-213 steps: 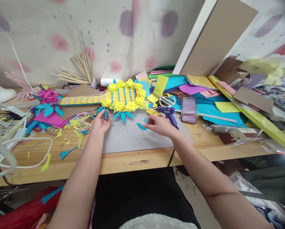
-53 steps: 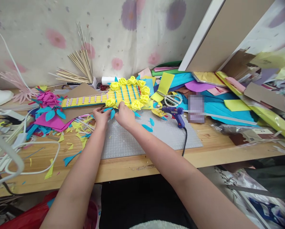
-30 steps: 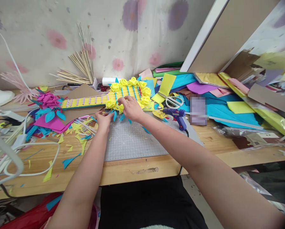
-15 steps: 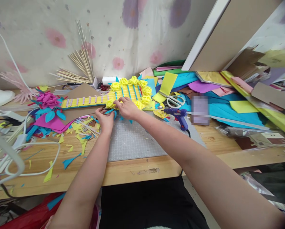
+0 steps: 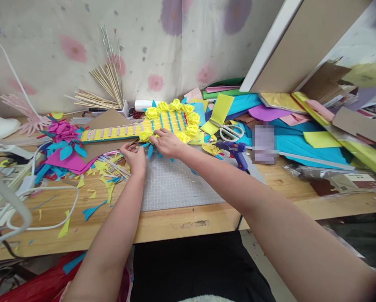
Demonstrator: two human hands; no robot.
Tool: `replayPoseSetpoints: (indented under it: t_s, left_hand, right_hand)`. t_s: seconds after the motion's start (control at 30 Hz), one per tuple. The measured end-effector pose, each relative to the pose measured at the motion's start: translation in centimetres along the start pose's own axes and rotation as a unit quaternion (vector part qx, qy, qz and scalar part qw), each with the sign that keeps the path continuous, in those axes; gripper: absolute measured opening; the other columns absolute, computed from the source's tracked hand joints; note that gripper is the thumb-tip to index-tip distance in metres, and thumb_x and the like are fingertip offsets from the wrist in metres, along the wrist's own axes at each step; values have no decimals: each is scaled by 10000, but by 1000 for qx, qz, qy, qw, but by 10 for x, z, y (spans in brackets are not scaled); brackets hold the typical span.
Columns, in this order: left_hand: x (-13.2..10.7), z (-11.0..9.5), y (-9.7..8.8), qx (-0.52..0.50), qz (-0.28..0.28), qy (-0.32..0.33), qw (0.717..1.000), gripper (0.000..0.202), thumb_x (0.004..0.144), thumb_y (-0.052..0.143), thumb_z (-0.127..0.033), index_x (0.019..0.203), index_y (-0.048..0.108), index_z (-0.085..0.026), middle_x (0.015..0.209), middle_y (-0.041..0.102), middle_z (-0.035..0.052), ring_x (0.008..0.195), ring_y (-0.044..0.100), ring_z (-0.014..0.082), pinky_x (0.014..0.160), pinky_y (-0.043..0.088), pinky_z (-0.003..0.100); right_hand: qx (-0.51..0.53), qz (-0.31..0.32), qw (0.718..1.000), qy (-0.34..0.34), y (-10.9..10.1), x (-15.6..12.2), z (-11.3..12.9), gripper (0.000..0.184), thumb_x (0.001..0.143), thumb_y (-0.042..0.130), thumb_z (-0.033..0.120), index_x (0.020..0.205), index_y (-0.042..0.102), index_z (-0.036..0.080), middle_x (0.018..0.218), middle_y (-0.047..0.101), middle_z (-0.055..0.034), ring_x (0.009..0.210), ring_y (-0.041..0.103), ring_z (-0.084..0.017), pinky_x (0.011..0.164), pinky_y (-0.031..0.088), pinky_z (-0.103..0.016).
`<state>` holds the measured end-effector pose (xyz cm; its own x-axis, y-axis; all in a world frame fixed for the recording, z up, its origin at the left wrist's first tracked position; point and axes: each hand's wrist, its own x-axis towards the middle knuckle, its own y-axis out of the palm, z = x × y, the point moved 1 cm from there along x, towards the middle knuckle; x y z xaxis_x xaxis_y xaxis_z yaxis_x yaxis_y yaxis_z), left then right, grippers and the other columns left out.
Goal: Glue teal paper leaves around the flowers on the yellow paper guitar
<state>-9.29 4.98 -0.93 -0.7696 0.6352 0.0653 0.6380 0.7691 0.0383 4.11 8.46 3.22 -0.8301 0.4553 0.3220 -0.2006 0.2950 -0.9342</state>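
A craft guitar (image 5: 118, 133) lies flat, its yellow neck pointing left and its body edged with yellow flowers (image 5: 192, 119). My right hand (image 5: 167, 144) is at the body's lower edge, fingers bent over the flowers there; the thumb is partly hidden. Just left of it, my left hand (image 5: 135, 158) is beside the lower edge with its fingers apart. Blue leaves (image 5: 150, 150) stick out between my two hands. A magenta flower (image 5: 63, 131) with blue leaves decorates the guitar's far left end.
Under the guitar lies a grey cutting mat (image 5: 175, 188). To the right are a blue glue gun (image 5: 236, 151), scissors (image 5: 231, 132) and piled coloured sheets (image 5: 313, 142). Yellow and blue scraps (image 5: 107, 184) litter the left side, near white cables (image 5: 49, 228). Wooden sticks (image 5: 109, 86) stand behind.
My left hand has drawn back slightly to the left, away from the blue leaves, and its fingers have spread. My right hand stays at nearly the same place on the guitar.
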Motion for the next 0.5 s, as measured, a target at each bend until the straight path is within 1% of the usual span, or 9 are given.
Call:
replayPoseSetpoints:
  t_s: [0.1,0.17,0.27,0.3,0.4,0.43,0.5]
  left_hand:
    - [3,-1,-4,-1,-17,15,1000,410,682,552,-25,988,351,-210,926,505,-4,747,583,85,775,505,273]
    - [6,-1,-6,-16,-24,16,999,400,691,542,-30,994,352,-210,943,503,5,774,591,95,764,512,277]
    - [6,-3,-6,-51,-19,-4,999,394,693,545,-23,978,351,-213,944,505,7,780,601,97,735,525,269]
    - [6,-3,-6,-61,-7,-24,998,389,696,552,-25,968,349,-214,927,510,2,767,607,95,728,529,269]
    - [4,-2,-2,-71,60,-98,991,392,707,611,-78,959,343,-215,858,527,-18,687,626,101,697,539,289]
    - [3,0,-1,-65,80,-113,988,422,693,649,-99,963,347,-214,845,529,-22,664,627,104,682,539,294]
    - [3,3,0,-36,99,-116,988,519,619,730,-99,970,364,-208,831,528,-28,633,615,99,663,532,292]
  right_hand:
    - [2,5,1000,2,-1,0,0,305,884,294,134,1048,548,93,882,664,-163,1101,466,-282,941,322,-412]
    - [2,9,1000,4,-1,0,0,305,886,287,138,1044,547,107,894,663,-156,1103,467,-278,941,324,-415]
    - [3,11,1000,10,-2,0,0,313,890,276,141,1046,546,118,920,660,-149,1111,465,-274,948,321,-416]
    - [7,11,1000,12,-2,0,0,312,889,278,141,1047,546,116,926,659,-153,1114,462,-274,952,319,-417]
    - [26,8,1000,16,0,0,-1,305,882,291,140,1047,546,106,930,654,-170,1118,456,-278,959,314,-423]
    - [28,7,999,17,0,-1,-1,304,881,292,140,1047,545,107,929,653,-172,1117,455,-279,960,313,-425]
    - [24,3,1000,17,2,-1,-1,306,883,289,142,1043,547,111,920,651,-168,1112,458,-280,960,312,-424]
